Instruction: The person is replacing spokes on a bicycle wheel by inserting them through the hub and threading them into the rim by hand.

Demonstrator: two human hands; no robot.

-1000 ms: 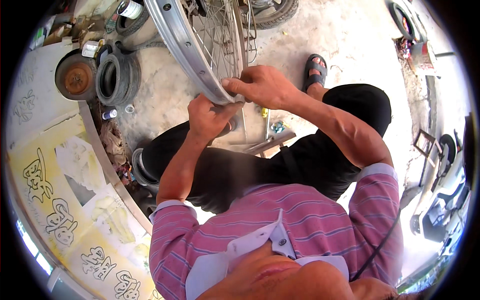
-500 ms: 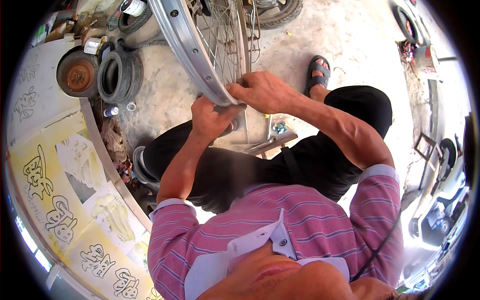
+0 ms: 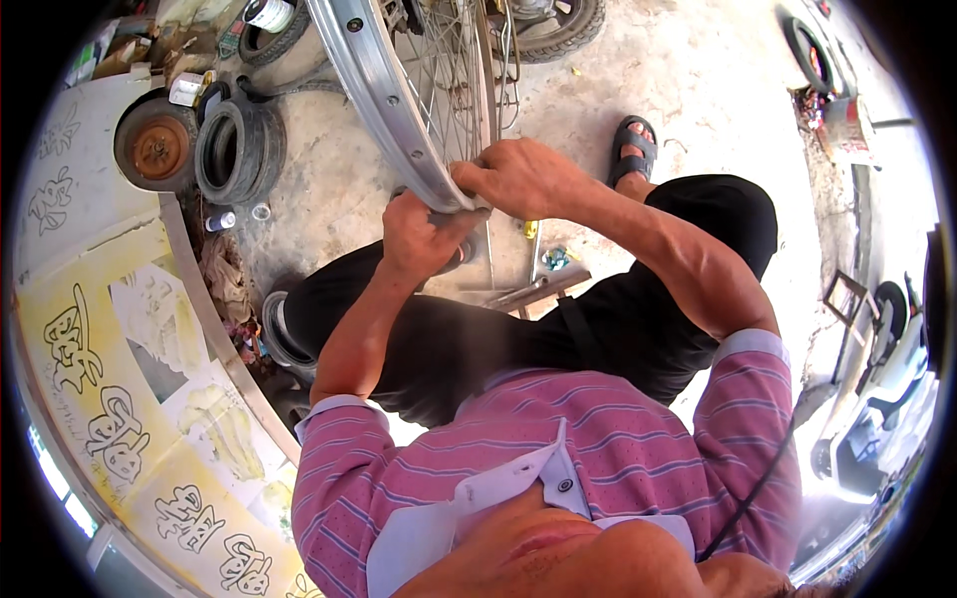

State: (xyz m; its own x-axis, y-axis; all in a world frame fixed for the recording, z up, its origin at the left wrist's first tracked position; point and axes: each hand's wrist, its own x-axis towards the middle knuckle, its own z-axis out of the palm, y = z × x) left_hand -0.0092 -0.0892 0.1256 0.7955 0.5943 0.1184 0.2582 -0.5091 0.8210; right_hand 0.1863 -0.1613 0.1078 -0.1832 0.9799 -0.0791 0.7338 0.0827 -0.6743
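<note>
A bare silver wheel rim with thin spokes stands upright in front of me, its near edge between my hands. My left hand grips that near edge from the left, thumb pointing right along its underside. From the right, my right hand is closed over the same part of the rim, with the knuckles up and the fingers bent. The two hands nearly meet. The fingertips are partly hidden behind the rim and the hands.
Worn tyres and a rusty-centred wheel lie at the left, beside a painted board. A small stool-like metal piece is between my legs. Another tyred wheel is at the far side. A tyre leans far right.
Both hands keep their hold on the rim's near edge. The rim and the surroundings sit slightly shifted in the picture; otherwise little differs.
</note>
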